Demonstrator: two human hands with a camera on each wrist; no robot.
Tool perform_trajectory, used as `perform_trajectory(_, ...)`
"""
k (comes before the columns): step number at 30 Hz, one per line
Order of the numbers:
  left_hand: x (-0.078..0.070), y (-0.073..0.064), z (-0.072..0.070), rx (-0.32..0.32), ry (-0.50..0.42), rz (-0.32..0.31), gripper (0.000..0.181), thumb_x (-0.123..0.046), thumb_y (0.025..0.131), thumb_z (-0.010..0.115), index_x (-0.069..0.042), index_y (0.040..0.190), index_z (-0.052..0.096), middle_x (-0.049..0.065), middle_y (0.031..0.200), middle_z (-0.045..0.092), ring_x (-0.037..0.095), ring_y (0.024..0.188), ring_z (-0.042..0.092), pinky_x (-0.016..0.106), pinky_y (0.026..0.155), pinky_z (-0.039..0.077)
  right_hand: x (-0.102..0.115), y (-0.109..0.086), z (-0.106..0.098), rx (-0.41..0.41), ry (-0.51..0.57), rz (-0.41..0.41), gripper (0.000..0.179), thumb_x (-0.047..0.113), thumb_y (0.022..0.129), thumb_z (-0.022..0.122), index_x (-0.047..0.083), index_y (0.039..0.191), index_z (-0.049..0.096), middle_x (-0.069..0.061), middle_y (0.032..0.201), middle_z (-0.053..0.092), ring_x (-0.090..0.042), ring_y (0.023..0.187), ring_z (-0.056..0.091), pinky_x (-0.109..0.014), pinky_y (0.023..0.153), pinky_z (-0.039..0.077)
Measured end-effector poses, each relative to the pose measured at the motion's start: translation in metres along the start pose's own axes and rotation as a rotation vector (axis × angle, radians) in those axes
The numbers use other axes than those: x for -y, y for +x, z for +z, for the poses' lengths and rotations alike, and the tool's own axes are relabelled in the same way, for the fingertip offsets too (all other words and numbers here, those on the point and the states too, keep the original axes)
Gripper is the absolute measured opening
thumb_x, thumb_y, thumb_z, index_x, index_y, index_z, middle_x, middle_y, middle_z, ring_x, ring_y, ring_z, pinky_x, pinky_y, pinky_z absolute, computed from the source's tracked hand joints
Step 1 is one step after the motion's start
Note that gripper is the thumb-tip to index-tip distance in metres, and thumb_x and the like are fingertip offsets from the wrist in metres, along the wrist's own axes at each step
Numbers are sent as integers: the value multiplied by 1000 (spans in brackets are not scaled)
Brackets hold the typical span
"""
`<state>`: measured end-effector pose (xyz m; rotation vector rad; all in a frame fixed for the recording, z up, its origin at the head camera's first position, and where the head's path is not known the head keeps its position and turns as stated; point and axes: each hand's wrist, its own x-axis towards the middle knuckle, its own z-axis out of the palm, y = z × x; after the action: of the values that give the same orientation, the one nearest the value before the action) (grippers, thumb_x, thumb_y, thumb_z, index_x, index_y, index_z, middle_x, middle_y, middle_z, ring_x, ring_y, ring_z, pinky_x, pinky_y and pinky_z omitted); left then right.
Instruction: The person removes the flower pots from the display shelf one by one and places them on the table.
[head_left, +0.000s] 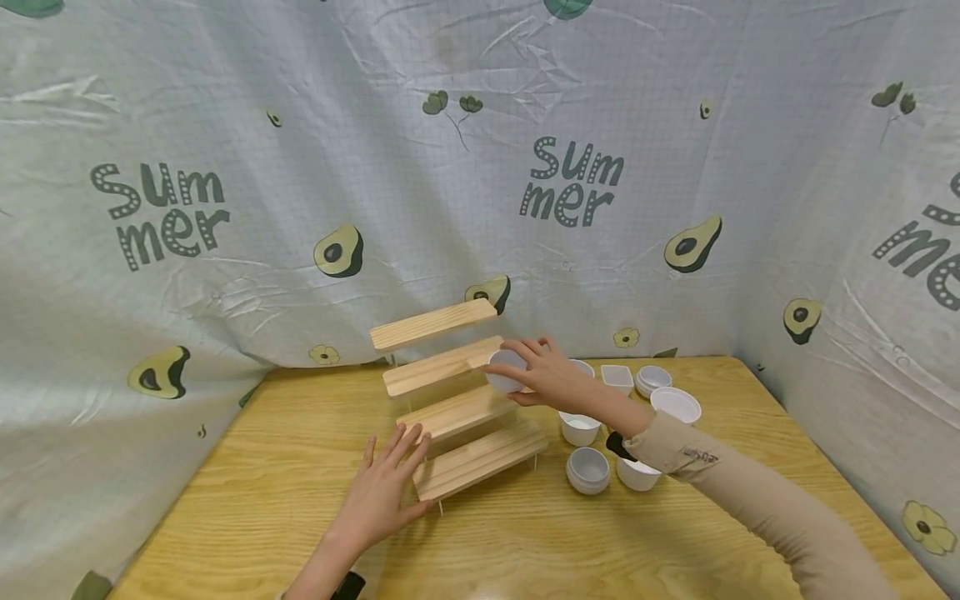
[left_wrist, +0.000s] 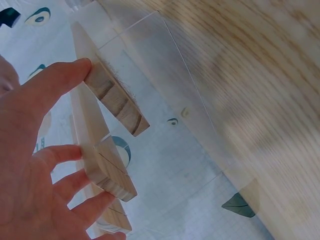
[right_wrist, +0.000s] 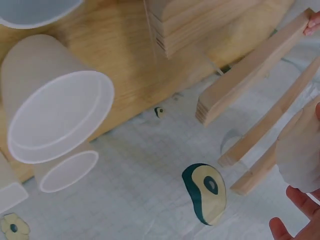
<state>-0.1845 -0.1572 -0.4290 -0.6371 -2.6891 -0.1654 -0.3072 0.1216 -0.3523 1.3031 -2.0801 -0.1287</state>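
Observation:
A tiered display stand with several pale wooden shelves (head_left: 480, 461) and clear side supports (left_wrist: 165, 60) stands on the table. My left hand (head_left: 378, 492) is at its left side with fingers spread and fairly straight. The thumb (left_wrist: 70, 75) touches the end of one shelf, while other fingertips rest along the end of the neighbouring shelf (left_wrist: 107, 172). With my right hand (head_left: 551, 375) I pinch a small white cup (head_left: 504, 372) between thumb and fingers. It overlaps the right ends of the middle shelves in the head view; the right wrist view shows its pale rounded side (right_wrist: 297, 150).
Right of the stand are several white containers: a round bowl (head_left: 588, 471), a tub (head_left: 580, 429), a square one (head_left: 617, 377) and a wide-rimmed cup (head_left: 677, 405). My right forearm passes over some. A printed curtain (head_left: 450, 225) hangs behind the wooden table (head_left: 300, 467).

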Motion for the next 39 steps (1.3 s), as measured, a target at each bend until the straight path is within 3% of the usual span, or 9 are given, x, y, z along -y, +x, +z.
perform_trajectory(6,-1,-1,0,2,-12,-3,83,-43,66,73,-10,135,39,10,142,35,31,132,31,61,103,22,2,-20,-7,-17,3,5,51,39,75,68,30,122,49,-8,119,49,-23,103,47,-43,74,41)
perform_trajectory(12,-1,0,0,-5,-7,-2,83,-43,67,73,-10,135,40,10,142,35,31,131,31,61,102,23,1,-46,-14,-42,32,5,42,45,84,55,30,122,49,-9,118,50,-23,104,47,-43,75,39)
perform_trajectory(19,-2,1,-1,-6,-15,-1,82,-42,67,73,-10,135,40,10,142,36,31,131,31,61,103,22,0,-75,-22,-11,7,32,56,36,68,74,30,120,51,-9,118,49,-24,104,46,-44,76,39)
perform_trajectory(21,-2,2,-1,-6,-14,-1,83,-42,67,73,-10,135,40,10,142,36,31,131,31,60,103,21,1,-81,-25,-3,14,39,55,36,68,74,30,119,52,-8,116,50,-22,103,46,-43,75,38)
perform_trajectory(25,-2,2,-1,-9,-15,-2,83,-42,66,74,-10,134,41,10,142,36,31,131,32,61,102,22,3,-96,-31,-3,22,50,41,46,82,58,29,119,53,-7,117,50,-22,100,46,-42,74,37)
perform_trajectory(29,-2,2,-1,-8,-20,-3,84,-41,64,75,-10,134,41,10,141,36,32,131,32,62,101,23,4,-112,-35,-17,36,74,41,51,88,40,29,119,53,-8,118,50,-23,101,45,-43,73,37)
perform_trajectory(31,-1,2,-1,-3,-23,-5,84,-41,64,75,-10,134,41,10,141,36,32,131,32,62,101,23,4,-120,-36,-28,33,84,40,51,89,39,29,120,53,-9,118,50,-24,102,45,-45,74,37)
perform_trajectory(33,-1,1,-1,0,-24,-5,84,-41,64,75,-10,134,41,10,142,36,32,131,32,62,101,23,3,-128,-38,-32,21,92,38,47,86,50,29,120,53,-9,119,50,-24,104,45,-46,76,37)
perform_trajectory(39,-1,1,-1,1,-25,-4,83,-42,65,75,-10,134,41,10,142,36,32,131,32,62,101,23,1,-147,-42,-70,-11,127,39,48,91,35,28,117,55,-13,113,51,-30,100,48,-50,75,38)
